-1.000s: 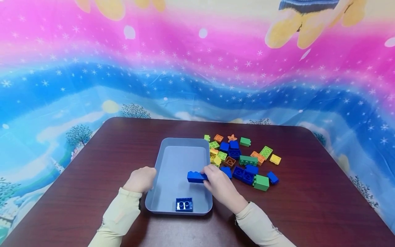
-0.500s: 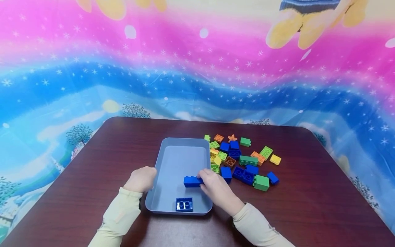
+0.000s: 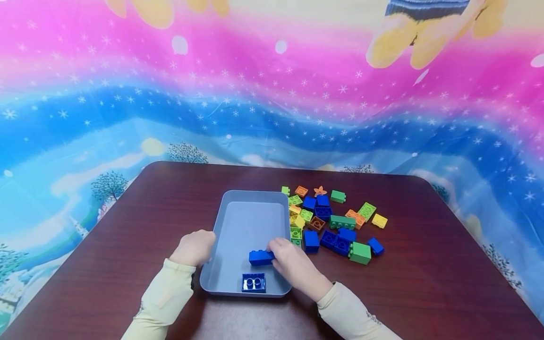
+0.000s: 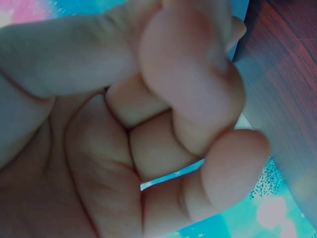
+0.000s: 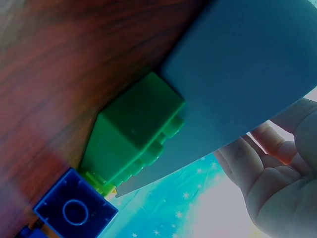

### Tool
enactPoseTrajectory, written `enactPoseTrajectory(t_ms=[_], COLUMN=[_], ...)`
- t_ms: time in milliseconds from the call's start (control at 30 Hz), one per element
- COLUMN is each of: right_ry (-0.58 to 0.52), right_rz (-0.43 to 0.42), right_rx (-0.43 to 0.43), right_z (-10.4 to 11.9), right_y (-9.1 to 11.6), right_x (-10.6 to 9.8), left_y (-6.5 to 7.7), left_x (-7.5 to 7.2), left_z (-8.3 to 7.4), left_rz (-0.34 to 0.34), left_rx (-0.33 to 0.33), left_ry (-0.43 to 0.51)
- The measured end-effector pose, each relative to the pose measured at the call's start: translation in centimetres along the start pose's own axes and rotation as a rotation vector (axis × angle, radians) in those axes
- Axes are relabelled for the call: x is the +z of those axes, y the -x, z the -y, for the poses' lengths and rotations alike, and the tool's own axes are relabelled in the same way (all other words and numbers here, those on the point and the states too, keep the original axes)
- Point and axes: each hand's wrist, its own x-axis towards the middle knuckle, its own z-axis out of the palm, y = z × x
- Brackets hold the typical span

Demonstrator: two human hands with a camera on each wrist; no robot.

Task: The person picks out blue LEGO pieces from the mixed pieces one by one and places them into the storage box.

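My right hand pinches a blue toy building brick, studs up, by its right end, low over the grey tray. The tray wall hides this brick in the right wrist view, where my fingers show beyond the rim. A second blue brick lies upside down in the tray's near end, its hollow underside showing. At the tray's left rim is my left hand, with its fingers curled in. In the left wrist view, nothing shows between those curled fingers.
Several loose bricks in blue, green, yellow, orange and brown lie right of the tray, with an orange flower-shaped piece at the back. A green brick sits against the tray's right wall, beside an upturned blue brick. A printed cloth hangs behind the table.
My right hand has carried the blue brick toward me and slightly left, lower over the tray's near half. The left hand has stayed at the left rim.
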Motion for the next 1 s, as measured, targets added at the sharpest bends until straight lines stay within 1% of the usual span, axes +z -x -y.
enactPoseTrajectory(t_ms=[200, 367, 500, 700, 1000], right_ry=[-0.01, 0.003, 0.015, 0.018, 0.032], right_rz=[0.02, 0.036, 0.078, 0.151, 0.213], right_rx=[-0.05, -0.079, -0.093, -0.101, -0.092], right_z=[0.14, 0.24, 0.37, 0.5, 0.52], right_y=[-0.06, -0.2, -0.29, -0.4, -0.37], right_x=[0.22, 0.36, 0.38, 0.38, 0.2], left_y=[-0.02, -0.01, 0.04, 0.01, 0.06], left_x=[0.06, 0.0, -0.09, -0.1, 0.05], left_z=[0.05, 0.05, 0.02, -0.02, 0.02], left_rz=[-0.004, -0.006, -0.003, -0.004, 0.009], left_rx=[0.005, 0.007, 0.006, 0.006, 0.001], left_ry=[-0.008, -0.006, -0.004, -0.003, -0.003])
